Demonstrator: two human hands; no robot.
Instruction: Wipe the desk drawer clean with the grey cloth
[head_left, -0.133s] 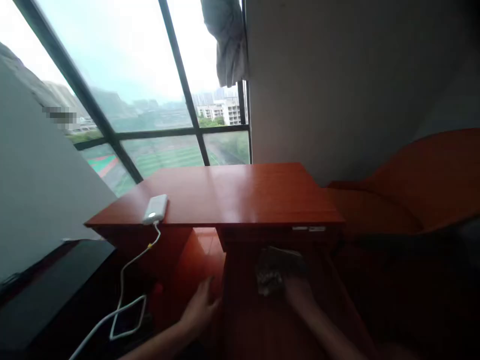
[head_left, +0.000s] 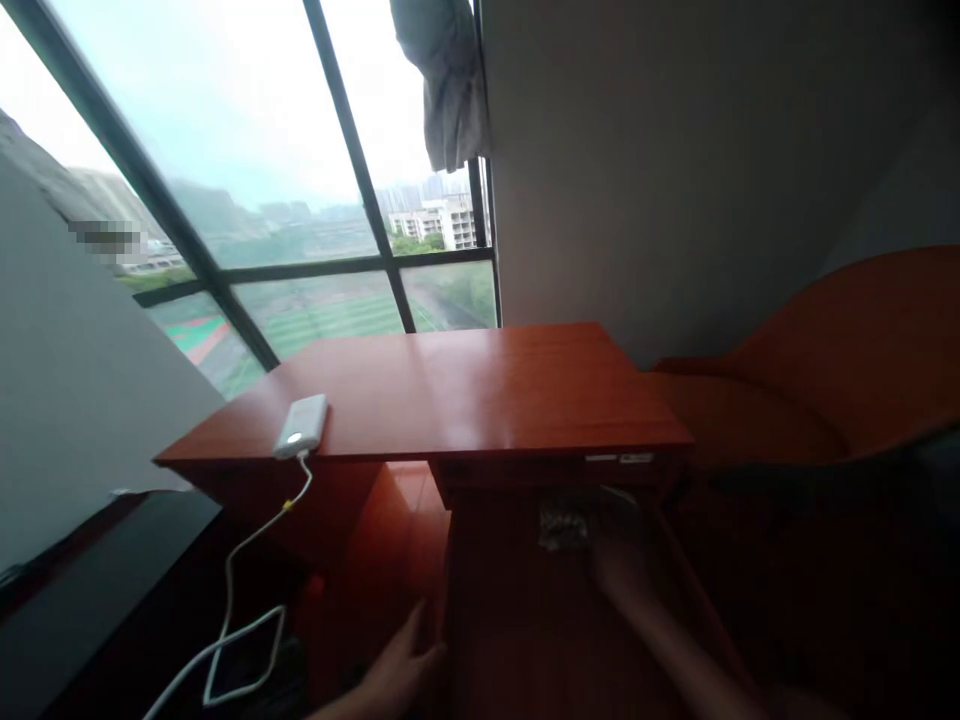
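Note:
A red-brown wooden table (head_left: 480,390) stands under the window, with a drawer (head_left: 525,620) pulled out below its front edge. My left hand (head_left: 401,660) lies flat against the drawer's left side, fingers stretched, holding nothing. My right hand (head_left: 622,565) reaches deep into the drawer; it is dark and smeared. Its fingertips are beside a small crumpled patterned thing (head_left: 562,525) at the back of the drawer. I cannot tell whether the fingers grip it.
A white power bank (head_left: 300,427) lies at the table's front left edge, its white cable (head_left: 240,560) hanging down to the floor. An orange-red headboard (head_left: 862,340) stands to the right, a dark low surface (head_left: 82,600) to the left, and a curtain (head_left: 446,80) hangs above.
My right hand and the crumpled thing have moved farther back into the drawer. My left hand has slid slightly lower in view along the drawer's side.

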